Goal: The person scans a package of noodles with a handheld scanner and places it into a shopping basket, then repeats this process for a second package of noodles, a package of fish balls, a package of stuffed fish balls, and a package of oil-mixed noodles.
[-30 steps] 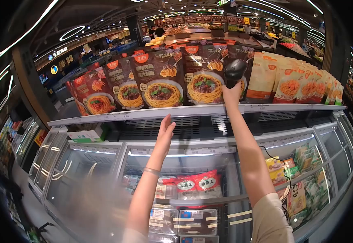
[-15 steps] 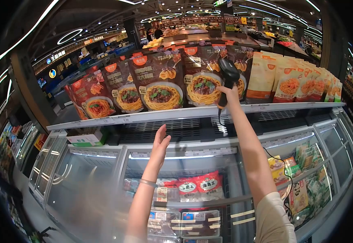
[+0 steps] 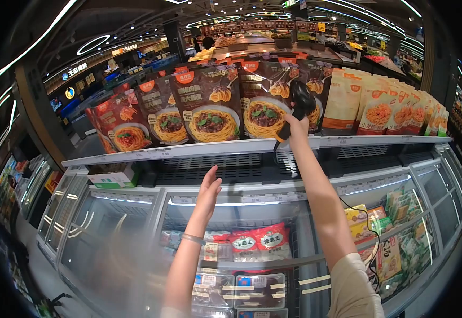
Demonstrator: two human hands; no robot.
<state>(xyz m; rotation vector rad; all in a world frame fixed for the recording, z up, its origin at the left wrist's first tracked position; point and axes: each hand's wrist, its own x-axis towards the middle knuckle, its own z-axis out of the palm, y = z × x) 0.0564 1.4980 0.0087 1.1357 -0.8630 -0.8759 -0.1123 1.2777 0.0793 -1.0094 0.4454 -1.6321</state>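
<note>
My right hand is wrapped round the handle of a black barcode scanner, held up in front of the shelf. Behind it stand dark pasta pouches with spaghetti pictures, upright in a row. The scanner's cord hangs below the hand, and a black cable runs beside my right forearm. Over the freezer, my left hand is raised with its fingers stretched out and nothing in it. Cream and red pouches stand to the right of the scanner.
A white shelf edge carries price labels. Under it lies a glass-topped freezer with red and white bags and clear trays. A green and white box sits at the left, and yellow packets lie at the right.
My right hand has moved slightly left and down, and the scanner has tilted a little, its head lower than before. My left hand stays almost in place.
</note>
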